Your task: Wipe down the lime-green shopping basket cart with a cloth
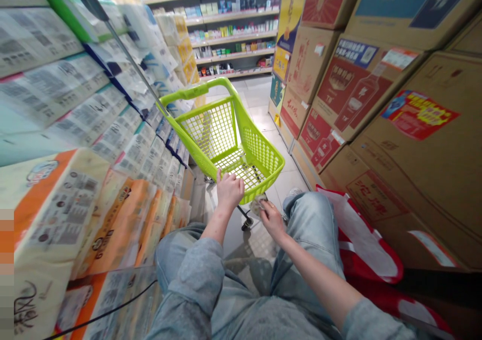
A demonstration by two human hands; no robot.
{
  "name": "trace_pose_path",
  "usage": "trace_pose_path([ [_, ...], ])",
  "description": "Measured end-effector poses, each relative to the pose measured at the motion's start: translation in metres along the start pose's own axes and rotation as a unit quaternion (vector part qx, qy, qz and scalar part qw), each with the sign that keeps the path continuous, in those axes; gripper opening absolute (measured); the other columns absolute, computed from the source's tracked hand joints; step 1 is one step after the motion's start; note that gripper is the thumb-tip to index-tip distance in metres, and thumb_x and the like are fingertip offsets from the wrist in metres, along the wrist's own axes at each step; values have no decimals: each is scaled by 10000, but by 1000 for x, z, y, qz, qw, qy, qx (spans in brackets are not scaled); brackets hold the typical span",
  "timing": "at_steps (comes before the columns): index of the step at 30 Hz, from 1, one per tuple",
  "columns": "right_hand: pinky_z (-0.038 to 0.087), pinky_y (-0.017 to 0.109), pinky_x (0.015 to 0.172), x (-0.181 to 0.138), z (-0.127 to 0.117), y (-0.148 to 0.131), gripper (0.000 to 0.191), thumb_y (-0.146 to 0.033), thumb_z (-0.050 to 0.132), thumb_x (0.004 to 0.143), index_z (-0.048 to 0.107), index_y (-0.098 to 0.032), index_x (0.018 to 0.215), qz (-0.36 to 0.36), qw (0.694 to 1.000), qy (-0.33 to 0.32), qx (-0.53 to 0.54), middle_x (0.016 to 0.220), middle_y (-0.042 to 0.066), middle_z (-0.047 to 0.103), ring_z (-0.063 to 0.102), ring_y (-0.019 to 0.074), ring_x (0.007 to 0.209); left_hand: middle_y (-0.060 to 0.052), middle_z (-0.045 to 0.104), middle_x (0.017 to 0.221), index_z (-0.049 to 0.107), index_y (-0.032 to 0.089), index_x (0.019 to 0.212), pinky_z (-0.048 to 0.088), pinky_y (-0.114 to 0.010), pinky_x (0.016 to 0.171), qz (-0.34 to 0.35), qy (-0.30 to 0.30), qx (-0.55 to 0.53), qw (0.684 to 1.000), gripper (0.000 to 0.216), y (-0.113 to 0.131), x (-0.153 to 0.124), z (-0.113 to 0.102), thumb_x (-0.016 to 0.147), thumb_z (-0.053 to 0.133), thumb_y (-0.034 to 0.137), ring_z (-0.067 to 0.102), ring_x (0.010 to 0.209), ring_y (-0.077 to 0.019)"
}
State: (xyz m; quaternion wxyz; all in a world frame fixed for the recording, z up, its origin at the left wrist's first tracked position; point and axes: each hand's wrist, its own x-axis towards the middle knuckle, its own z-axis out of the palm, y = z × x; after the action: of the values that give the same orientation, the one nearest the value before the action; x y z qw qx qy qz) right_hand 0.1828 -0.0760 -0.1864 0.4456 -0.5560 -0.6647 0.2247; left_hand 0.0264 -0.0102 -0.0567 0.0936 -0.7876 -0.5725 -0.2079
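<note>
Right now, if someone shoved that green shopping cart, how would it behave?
The green shopping cart probably rolls easily: a caster wheel shows beneath it. Empty, mesh-walled plastic, it likely feels light. The left hand on its rim may steady it.

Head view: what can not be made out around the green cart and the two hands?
- The small grey thing in the right hand: too small and half covered by fingers to identify.
- The green cart: its wheels are mostly hidden under the basket and the left hand.
- Print on the packs at left: blurred.
</note>
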Motion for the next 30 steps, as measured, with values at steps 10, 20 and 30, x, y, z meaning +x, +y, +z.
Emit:
trace_pose_path([
  [10, 373, 438, 1008, 95, -65, -3, 372, -246, 398, 871, 571, -177, 1193, -15, 969, 227, -93, 1273, 144, 456, 463, 239, 1170, -38, 607, 694, 638, 204, 623, 197, -482, 1098, 10, 18, 16, 1000, 384, -1, -2, 3, 907, 389, 275, 525, 782, -194],
  [20, 331, 452, 1054, 71, -19, -59, 473, -177, 363, 883, 427, -74, 1340, -129, 966, 61, -214, 1276, 172, 505, 366, 261, 1257, -49, 605, 691, 645, 209, 615, 213, -513, 1080, 2, 25, -5, 1000, 391, -2, -1, 5, 899, 385, 278, 526, 806, -211],
  [30, 190, 453, 1086, 79, -34, -53, 256, -262, 430, 910, 589, -212, 1105, -282, 911, -33, -299, 953, 57, 651, 531, 204, 987, -38, 605, 682, 635, 217, 607, 195, -498, 1101, 17, 20, -12, 1000, 399, -9, -8, -3, 905, 376, 276, 535, 789, -192],
])
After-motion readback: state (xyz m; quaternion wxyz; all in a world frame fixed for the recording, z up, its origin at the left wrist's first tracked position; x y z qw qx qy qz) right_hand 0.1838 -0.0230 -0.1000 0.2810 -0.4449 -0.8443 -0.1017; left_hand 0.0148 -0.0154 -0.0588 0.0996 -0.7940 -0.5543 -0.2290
